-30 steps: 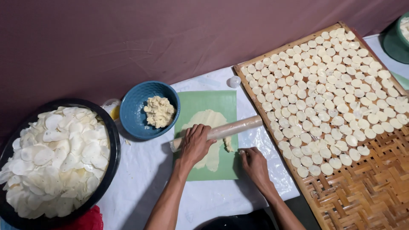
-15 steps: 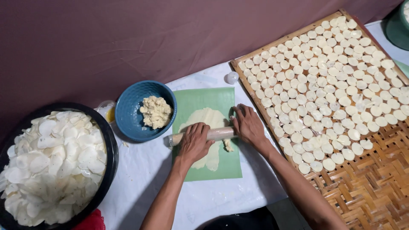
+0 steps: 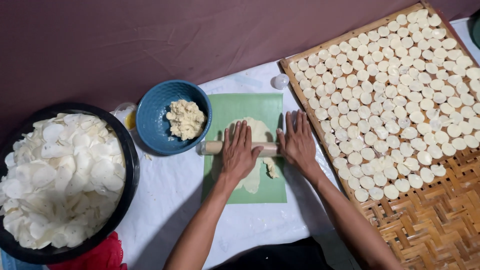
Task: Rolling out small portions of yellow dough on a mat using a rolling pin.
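Under your fingers (image 3: 240,137) lies a smooth wooden pin (image 3: 214,147) on soft matt dough (image 3: 257,131) and a smooth green sheet (image 3: 240,105); right of them, a rough woven bamboo tray (image 3: 440,220).

Seen from a single head-worn camera, looking almost straight down from above and close in, onto the left hand (image 3: 239,152) and right hand (image 3: 298,141) flat on a pale wooden rolling pin (image 3: 214,147), forearms entering from the bottom edge
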